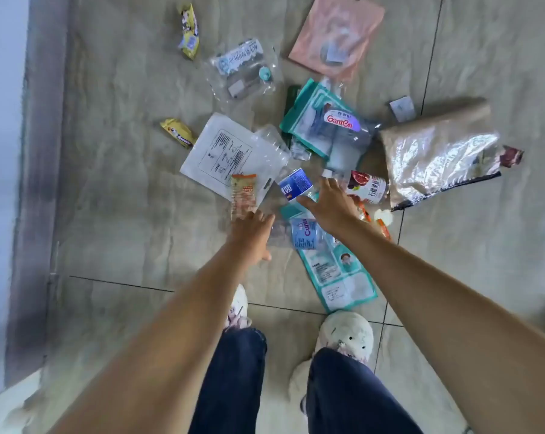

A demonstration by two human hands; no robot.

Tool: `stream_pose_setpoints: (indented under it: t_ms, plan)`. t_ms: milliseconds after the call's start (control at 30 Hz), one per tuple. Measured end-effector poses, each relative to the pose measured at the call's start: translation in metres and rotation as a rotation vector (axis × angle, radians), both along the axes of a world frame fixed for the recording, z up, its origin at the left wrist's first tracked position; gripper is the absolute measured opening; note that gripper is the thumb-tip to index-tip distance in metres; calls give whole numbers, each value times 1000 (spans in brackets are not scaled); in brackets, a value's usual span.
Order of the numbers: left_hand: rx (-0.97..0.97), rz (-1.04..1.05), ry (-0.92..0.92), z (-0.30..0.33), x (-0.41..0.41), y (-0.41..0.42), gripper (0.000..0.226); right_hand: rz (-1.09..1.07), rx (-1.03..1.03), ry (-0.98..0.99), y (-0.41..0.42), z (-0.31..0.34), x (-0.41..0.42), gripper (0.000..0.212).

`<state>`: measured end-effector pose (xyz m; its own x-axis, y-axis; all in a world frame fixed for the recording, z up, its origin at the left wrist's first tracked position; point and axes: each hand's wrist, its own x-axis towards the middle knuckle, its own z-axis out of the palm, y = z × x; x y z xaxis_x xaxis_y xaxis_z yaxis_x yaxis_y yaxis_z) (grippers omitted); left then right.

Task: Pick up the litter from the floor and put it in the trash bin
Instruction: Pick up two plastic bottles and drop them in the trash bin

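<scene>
Litter lies scattered on the tiled floor (pixel 123 170). My left hand (pixel 252 233) reaches down beside an orange snack wrapper (pixel 243 195), fingertips at its lower edge, fingers apart. My right hand (pixel 330 205) hovers open over a clear bottle with a blue label (pixel 296 183) and next to a bottle with a red fruit label (pixel 369 187). Between my hands lies a crushed bottle with a light blue label (pixel 304 234) on a teal packet (pixel 340 277). No trash bin is in view.
Farther out lie a white printed bag (pixel 227 151), a teal pouch (pixel 327 126), a silvery bag (pixel 437 155), a pink pouch (pixel 337 36), a clear packet (pixel 243 70) and two yellow wrappers (pixel 188 29) (pixel 177 131). My slippered feet (pixel 346 336) stand below. A dark ledge (pixel 36 151) runs along the left.
</scene>
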<state>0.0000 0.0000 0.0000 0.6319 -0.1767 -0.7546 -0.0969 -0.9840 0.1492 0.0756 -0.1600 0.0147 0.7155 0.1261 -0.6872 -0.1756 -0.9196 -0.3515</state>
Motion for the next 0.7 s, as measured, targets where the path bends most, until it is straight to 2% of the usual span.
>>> stream_pose_setpoints:
  t_ms: [200, 267, 367, 500, 700]
  plan:
    - [-35, 80, -91, -45, -12, 1, 78, -4, -26, -4, 16, -46, 3, 77]
    - [-60, 56, -121, -42, -16, 10, 77, 12, -41, 10, 22, -50, 7, 79]
    - [-83, 48, -73, -24, -24, 37, 80, 2, -47, 43, 26, -42, 14, 75]
    - [-85, 116, 2, 29, -19, 82, 82, -181, 30, 84, 27, 2, 27, 71]
    - [-87, 545, 53, 156, 21, 142, 79, -353, 53, 58, 40, 136, 59, 65]
